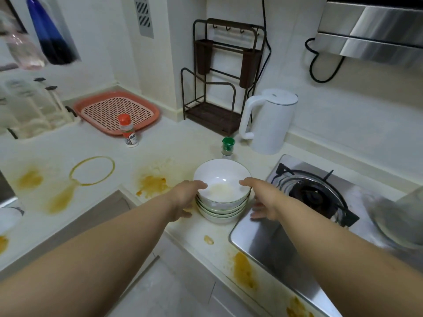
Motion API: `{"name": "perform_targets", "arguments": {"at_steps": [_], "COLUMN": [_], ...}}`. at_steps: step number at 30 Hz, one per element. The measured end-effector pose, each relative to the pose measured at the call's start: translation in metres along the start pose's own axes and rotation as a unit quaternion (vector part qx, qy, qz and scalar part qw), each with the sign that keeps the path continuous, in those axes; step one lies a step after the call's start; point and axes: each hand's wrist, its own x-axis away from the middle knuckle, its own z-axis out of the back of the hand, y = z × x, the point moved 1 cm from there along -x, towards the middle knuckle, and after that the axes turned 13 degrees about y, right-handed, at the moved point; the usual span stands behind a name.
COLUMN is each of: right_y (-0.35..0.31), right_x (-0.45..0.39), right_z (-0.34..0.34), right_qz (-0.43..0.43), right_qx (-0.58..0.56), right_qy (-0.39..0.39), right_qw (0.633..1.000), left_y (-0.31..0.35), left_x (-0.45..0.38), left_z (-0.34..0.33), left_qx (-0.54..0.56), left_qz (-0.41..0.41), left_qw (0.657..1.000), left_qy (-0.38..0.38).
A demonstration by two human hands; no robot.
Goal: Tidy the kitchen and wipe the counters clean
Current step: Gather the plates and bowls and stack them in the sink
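Fingers spread and only loosely bent, the left hand (183, 200) cups the left flank of a stack of white bowls (222, 197), its thumb lying along the top bowl's rim and its lower fingers reaching toward the base of the stack by the counter (96, 143). Whether those lower fingers press the bottom bowl cannot be told from this angle. To the left of that hand, orange sauce stains (153, 185) and a ring-shaped mark (91, 170) smear the pale surface; farther off to the left and beyond stand a red-capped seasoning bottle (128, 131) and a pink draining tray (116, 113).

The stack sits upright between the two hands, four bowls or so nested, the top one smeared with pale residue. A green-capped jar (228, 146) stands just beyond it, and a white kettle (267, 121) beyond that to the right.

The right hand (263, 202) mirrors the left on the stack's right side, thumb at the upper rim, fingers apart and extended downward over the edge of the steel hob (274, 243). Both hands appear equally near, bracketing the stack for what looks like a two-handed lift; neither yet shows a firm closed grasp. More stains (243, 271) run along the counter's front edge, nearer the person than the right hand.
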Motion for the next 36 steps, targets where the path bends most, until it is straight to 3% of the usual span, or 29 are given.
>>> {"name": "perform_targets", "arguments": {"at_steps": [6,12,19,27,36], "right_y": [0.008,-0.005,-0.053,-0.109,-0.142], "right_x": [-0.017,-0.016,-0.001,0.047,0.142], "right_z": [-0.014,-0.004,-0.006,-0.120,-0.365], "right_qz": [-0.045,-0.046,0.051,0.136,0.134], "right_qx": [-0.086,-0.091,0.016,0.051,0.068], "right_qy": [-0.103,-0.103,-0.076,-0.142,-0.256], "right_qw": [0.990,0.989,0.996,0.979,0.955], "left_y": [-0.009,-0.009,0.015,0.015,-0.060], "left_x": [-0.008,-0.003,0.014,0.011,0.005], "left_z": [-0.018,-0.028,-0.006,0.128,0.371], "left_qx": [0.077,0.096,0.145,0.172,0.218], "left_qz": [0.029,0.032,-0.002,-0.039,-0.031], "left_qw": [0.997,0.995,0.989,0.978,0.951], "left_qy": [-0.010,0.009,0.033,0.115,0.220]}}
